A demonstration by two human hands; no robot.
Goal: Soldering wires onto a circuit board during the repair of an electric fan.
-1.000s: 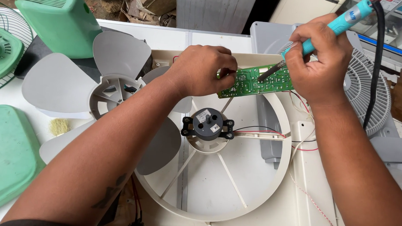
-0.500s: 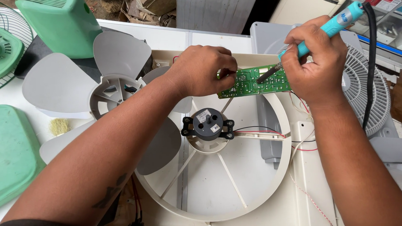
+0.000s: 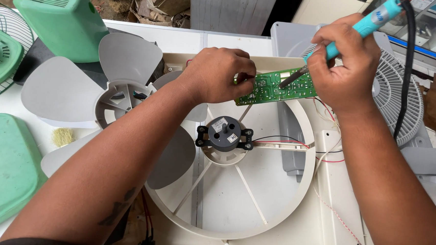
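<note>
i see my left hand (image 3: 220, 76) curled with its fingers pinching the left end of a small green printed circuit board (image 3: 273, 88), holding it tilted above the upper rim of a round cream plastic fan frame (image 3: 233, 226). my right hand (image 3: 340, 61) is closed around the turquoise handle of a soldering iron (image 3: 367, 23), gripped like a pen, and its dark metal tip rests on the board's surface near the middle. a black cord (image 3: 406, 72) runs from the top of the iron down past my right wrist. thin red, white and black wires (image 3: 324, 154) trail from the board's right end down along the frame. in the frame's centre sits a dark grey round motor (image 3: 225, 135) with a short shaft pointing up. to the left, a pale grey three-bladed fan propeller (image 3: 107, 88) lies on the white table (image 3: 13, 108), partly under my left forearm. a mint green plastic housing (image 3: 61, 17) stands at the upper left, and a flat green cover (image 3: 5, 172) lies at the lower left. a grey round fan grille (image 3: 400, 96) lies behind my right hand.
</note>
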